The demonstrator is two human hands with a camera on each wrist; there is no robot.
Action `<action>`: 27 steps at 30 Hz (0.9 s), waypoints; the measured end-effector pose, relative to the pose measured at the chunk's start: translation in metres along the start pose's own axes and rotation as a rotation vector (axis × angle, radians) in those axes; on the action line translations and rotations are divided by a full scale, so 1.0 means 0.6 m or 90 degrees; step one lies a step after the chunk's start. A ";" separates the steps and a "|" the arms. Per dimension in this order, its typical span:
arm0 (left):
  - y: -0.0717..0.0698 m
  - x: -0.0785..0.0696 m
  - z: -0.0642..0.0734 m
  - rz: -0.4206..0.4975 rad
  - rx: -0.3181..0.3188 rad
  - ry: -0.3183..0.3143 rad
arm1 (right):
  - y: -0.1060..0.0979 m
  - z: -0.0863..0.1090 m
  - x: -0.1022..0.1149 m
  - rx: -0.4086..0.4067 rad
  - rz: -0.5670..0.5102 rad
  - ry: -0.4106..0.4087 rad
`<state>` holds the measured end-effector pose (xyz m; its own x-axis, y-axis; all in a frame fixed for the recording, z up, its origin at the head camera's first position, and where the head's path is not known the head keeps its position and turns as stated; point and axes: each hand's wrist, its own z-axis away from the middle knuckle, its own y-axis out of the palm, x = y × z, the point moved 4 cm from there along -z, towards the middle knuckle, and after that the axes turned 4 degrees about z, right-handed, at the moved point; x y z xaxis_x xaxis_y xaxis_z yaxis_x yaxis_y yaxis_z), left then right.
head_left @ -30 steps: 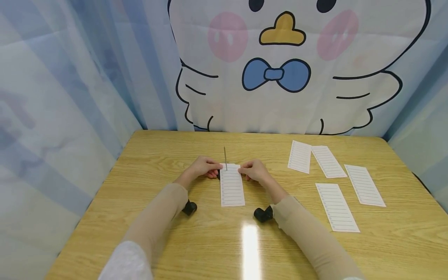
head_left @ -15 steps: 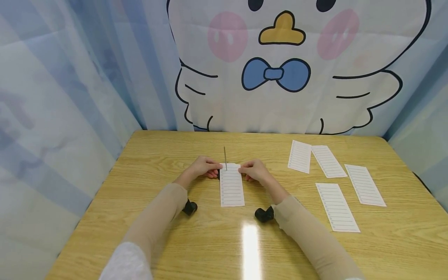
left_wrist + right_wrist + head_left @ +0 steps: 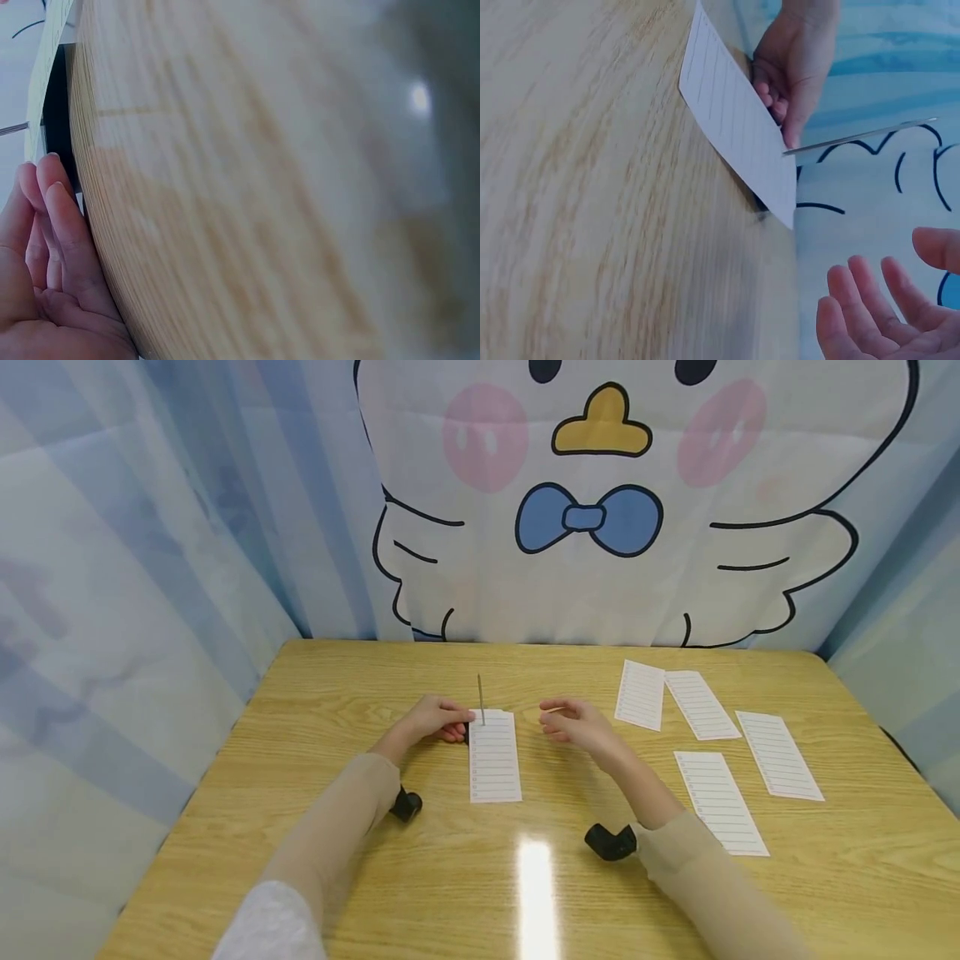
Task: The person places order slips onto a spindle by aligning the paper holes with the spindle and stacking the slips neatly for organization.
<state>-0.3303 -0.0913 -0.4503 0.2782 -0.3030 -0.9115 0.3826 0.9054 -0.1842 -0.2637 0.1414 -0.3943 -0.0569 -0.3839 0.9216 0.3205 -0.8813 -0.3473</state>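
Observation:
A white lined paper slip [image 3: 495,768] lies on a black base [image 3: 60,112], with a thin upright metal spike [image 3: 481,693] standing through it near its top edge. At the slip's upper left corner, my left hand [image 3: 435,718] pinches the paper between thumb and fingers, close against the base. My right hand [image 3: 577,724] is apart from the slip, raised to its right. Its fingers are loosely bent and hold nothing, as the right wrist view shows of the right hand [image 3: 896,315]. Most of the base is hidden under the paper.
Several more lined slips lie at the right of the wooden table [image 3: 360,893], among them one slip [image 3: 720,797] partly covered by the right sleeve and one slip [image 3: 641,693] near the back. A printed curtain [image 3: 585,585] hangs behind the table.
My right hand has let go of the slip's upper right corner and moved off to the right, its fingers spreading. The left hand and slip have stayed in place.

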 end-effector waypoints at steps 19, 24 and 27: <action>-0.006 0.002 0.000 -0.009 -0.004 -0.005 | -0.144 0.129 -0.032 -0.112 0.149 -0.037; -0.004 0.001 0.000 -0.017 -0.007 -0.007 | -0.175 0.151 -0.063 -0.095 0.179 0.000; -0.003 0.001 0.000 -0.022 -0.004 -0.006 | -0.190 0.164 -0.080 -0.077 0.191 0.030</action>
<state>-0.3309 -0.0928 -0.4505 0.2730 -0.3374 -0.9009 0.3861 0.8962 -0.2186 -0.2046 0.2875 -0.3820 -0.0221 -0.6414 0.7669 0.2147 -0.7522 -0.6230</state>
